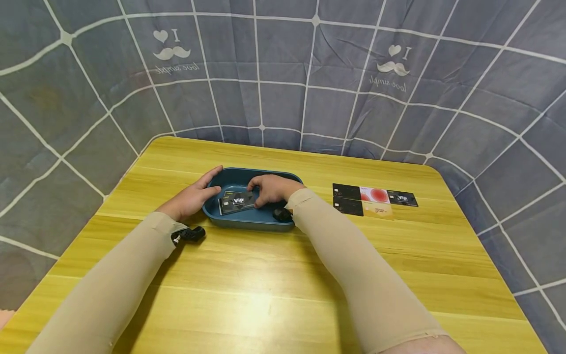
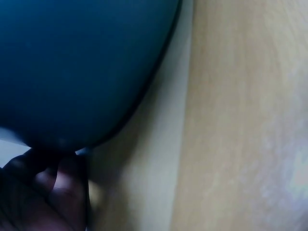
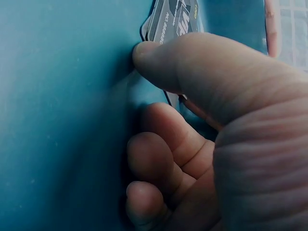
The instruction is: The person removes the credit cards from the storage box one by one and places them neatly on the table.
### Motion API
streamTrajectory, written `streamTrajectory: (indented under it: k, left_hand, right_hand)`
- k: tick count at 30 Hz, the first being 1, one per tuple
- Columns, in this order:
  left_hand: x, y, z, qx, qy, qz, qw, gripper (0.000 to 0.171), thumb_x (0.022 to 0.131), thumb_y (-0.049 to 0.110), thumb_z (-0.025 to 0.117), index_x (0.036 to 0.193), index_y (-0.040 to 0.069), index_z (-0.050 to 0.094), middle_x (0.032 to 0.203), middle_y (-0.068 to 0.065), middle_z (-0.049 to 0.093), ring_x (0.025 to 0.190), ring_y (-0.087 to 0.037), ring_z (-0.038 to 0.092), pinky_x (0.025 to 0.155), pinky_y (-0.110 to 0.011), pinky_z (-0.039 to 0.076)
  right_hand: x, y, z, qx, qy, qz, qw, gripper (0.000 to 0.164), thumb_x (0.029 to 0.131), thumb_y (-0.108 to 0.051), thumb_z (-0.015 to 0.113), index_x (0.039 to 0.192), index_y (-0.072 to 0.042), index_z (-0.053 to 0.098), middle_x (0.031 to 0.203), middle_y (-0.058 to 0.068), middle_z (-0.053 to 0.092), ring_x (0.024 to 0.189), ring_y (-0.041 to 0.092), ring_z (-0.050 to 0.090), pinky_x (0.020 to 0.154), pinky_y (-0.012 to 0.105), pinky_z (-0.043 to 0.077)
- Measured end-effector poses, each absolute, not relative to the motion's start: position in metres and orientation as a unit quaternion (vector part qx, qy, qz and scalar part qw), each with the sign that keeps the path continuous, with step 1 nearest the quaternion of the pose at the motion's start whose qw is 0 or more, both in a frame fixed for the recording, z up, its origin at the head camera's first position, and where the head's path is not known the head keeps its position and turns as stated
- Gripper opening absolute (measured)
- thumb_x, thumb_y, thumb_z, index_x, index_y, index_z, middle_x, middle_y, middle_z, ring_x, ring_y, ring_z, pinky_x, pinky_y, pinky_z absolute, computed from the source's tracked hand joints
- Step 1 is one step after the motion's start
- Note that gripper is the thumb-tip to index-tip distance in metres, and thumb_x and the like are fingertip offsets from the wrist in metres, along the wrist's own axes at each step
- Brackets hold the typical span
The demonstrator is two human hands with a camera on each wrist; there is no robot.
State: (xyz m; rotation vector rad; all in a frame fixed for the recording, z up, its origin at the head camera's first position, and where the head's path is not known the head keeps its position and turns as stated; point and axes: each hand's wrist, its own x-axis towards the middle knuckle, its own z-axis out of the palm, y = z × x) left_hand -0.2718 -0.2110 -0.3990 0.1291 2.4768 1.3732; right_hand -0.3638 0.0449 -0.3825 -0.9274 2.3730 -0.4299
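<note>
A blue rectangular tray (image 1: 247,225) stands on the table in the head view. My left hand (image 1: 191,197) holds its left end, thumb over the rim and fingers along the outside; the left wrist view shows fingertips against the outer wall (image 2: 91,72). Inside the tray lies a small overlapping stack of dark bank-style cards (image 1: 239,200), the top one lettered "Vip". My right hand (image 1: 275,189) reaches into the tray and pinches the right end of the cards. In the right wrist view its thumb (image 3: 159,57) covers part of the stack, and the other fingers curl below.
Right of the tray, several cards lie in two rows: a black card (image 1: 346,191), a red-and-white card (image 1: 374,194), a Vip card (image 1: 402,198), another black card (image 1: 348,207) and a gold card (image 1: 378,210). A grey grid-patterned cloth (image 1: 283,69) hangs behind the table.
</note>
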Motion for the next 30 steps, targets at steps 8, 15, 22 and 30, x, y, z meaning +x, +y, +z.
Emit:
streamTrajectory:
  k: [8,15,22,30]
  left_hand:
    - [-0.2716,-0.2104,-0.4011,0.044,0.861,0.483,0.154,0.068,0.114,0.035,0.043,0.17,0.041,0.006,0.179,-0.005,-0.005,0.164,-0.044,0.0,0.128,-0.072,0.004]
    - [-0.2712,-0.2108,-0.4018,0.046,0.866,0.475,0.152,0.067,0.114,0.036,0.042,0.17,0.042,0.005,0.179,-0.006,-0.005,0.164,-0.045,0.002,0.127,-0.073,0.005]
    - [-0.2704,-0.2106,-0.4015,0.043,0.868,0.47,0.153,0.067,0.114,0.038,0.043,0.169,0.046,0.005,0.179,-0.006,-0.004,0.164,-0.045,0.002,0.127,-0.073,0.005]
    - [-0.2699,-0.211,-0.4021,0.046,0.871,0.465,0.15,0.067,0.114,0.038,0.042,0.169,0.045,0.005,0.179,-0.004,-0.004,0.164,-0.045,0.001,0.127,-0.073,0.005]
  right_hand:
    - [-0.3643,0.0458,-0.3853,-0.342,0.885,-0.155,0.277,0.056,0.095,-0.023,0.078,0.147,-0.018,0.058,0.101,0.004,0.071,0.085,0.018,0.063,0.084,0.033,0.052]
    - [-0.3638,0.0456,-0.3846,-0.341,0.885,-0.153,0.279,0.055,0.096,-0.023,0.076,0.148,-0.019,0.058,0.103,0.004,0.071,0.087,0.019,0.063,0.084,0.033,0.051]
    - [-0.3633,0.0455,-0.3852,-0.342,0.885,-0.15,0.278,0.055,0.096,-0.024,0.076,0.148,-0.019,0.058,0.105,0.004,0.07,0.088,0.019,0.063,0.083,0.033,0.051]
    - [-0.3609,0.0458,-0.3839,-0.34,0.886,-0.154,0.276,0.054,0.097,-0.023,0.075,0.148,-0.02,0.058,0.106,0.005,0.07,0.089,0.019,0.062,0.083,0.032,0.05]
